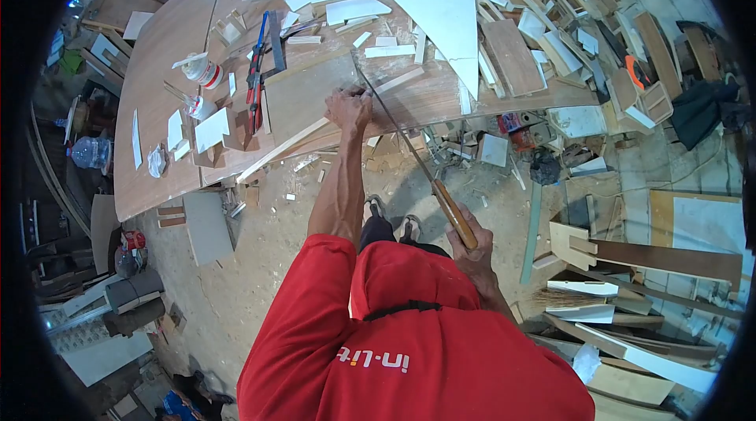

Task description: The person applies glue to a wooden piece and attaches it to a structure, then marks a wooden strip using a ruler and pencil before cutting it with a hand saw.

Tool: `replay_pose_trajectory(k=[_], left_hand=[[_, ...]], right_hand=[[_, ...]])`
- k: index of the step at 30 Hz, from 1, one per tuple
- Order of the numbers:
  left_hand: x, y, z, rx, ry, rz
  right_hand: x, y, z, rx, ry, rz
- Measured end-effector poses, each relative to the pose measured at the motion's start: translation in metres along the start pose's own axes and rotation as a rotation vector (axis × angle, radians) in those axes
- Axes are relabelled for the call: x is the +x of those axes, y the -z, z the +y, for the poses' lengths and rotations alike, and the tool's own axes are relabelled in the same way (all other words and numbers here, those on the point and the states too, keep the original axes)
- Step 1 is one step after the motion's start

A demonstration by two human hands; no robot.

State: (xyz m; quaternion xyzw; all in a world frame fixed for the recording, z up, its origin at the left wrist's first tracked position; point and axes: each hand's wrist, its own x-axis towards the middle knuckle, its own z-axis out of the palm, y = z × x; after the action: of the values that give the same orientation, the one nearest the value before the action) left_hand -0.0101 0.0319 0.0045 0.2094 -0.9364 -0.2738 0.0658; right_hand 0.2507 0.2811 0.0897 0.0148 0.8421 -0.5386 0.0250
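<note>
My right hand (475,248) is closed round the wooden handle (450,208) of a handsaw. Its thin dark blade (400,127) slants up and left over the bench edge and across a long pale wood strip (283,148). Close to the left of the blade, my left hand (349,108) grips the strip with curled fingers, partly hiding it. Under and behind that hand lies a flat greyish board (303,89). The strip runs slantwise along the near edge of the workbench (157,177), its lower left end sticking out past the edge.
White and bare offcuts (358,10) cover the bench, with a large white triangular panel (445,27). A red-black tool (254,86) and glue bottles (206,73) stand left. Wood pieces (661,255) pile up at right; scraps litter the floor (291,212).
</note>
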Motion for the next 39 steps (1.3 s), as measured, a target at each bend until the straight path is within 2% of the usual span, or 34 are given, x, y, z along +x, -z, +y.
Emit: replay_pose_trajectory(k=[2, 5, 15, 17, 20, 27, 29, 35, 37, 39], left_hand=[[-0.001, 0.0, 0.001, 0.013, 0.012, -0.001], [-0.001, 0.001, 0.002, 0.021, 0.018, -0.003], [-0.004, 0.002, 0.005, 0.004, 0.02, 0.074], [-0.003, 0.0, 0.003, 0.033, 0.004, 0.096], [-0.003, -0.001, 0.003, 0.008, 0.005, 0.085], [-0.003, 0.006, 0.005, 0.033, 0.024, 0.001], [-0.002, 0.003, 0.001, 0.032, -0.009, 0.004], [-0.004, 0.008, 0.009, 0.01, 0.045, -0.01], [-0.005, 0.006, 0.007, 0.002, 0.026, 0.009], [-0.006, 0.006, 0.006, -0.006, 0.016, 0.024]], right_hand=[[-0.003, 0.004, 0.002, -0.018, 0.114, 0.032], [-0.008, 0.01, 0.002, -0.019, 0.152, 0.055], [0.002, 0.006, -0.001, 0.049, 0.048, 0.016], [0.0, 0.006, 0.004, 0.033, 0.185, 0.076], [0.009, 0.005, -0.003, 0.052, 0.064, 0.027], [0.002, 0.011, 0.005, 0.035, 0.068, -0.004], [0.001, 0.009, 0.008, 0.108, 0.107, 0.061], [0.037, -0.013, 0.015, 0.026, 0.156, 0.054], [0.032, -0.01, 0.014, 0.059, 0.152, 0.061], [0.02, 0.003, 0.015, 0.034, 0.049, 0.004]])
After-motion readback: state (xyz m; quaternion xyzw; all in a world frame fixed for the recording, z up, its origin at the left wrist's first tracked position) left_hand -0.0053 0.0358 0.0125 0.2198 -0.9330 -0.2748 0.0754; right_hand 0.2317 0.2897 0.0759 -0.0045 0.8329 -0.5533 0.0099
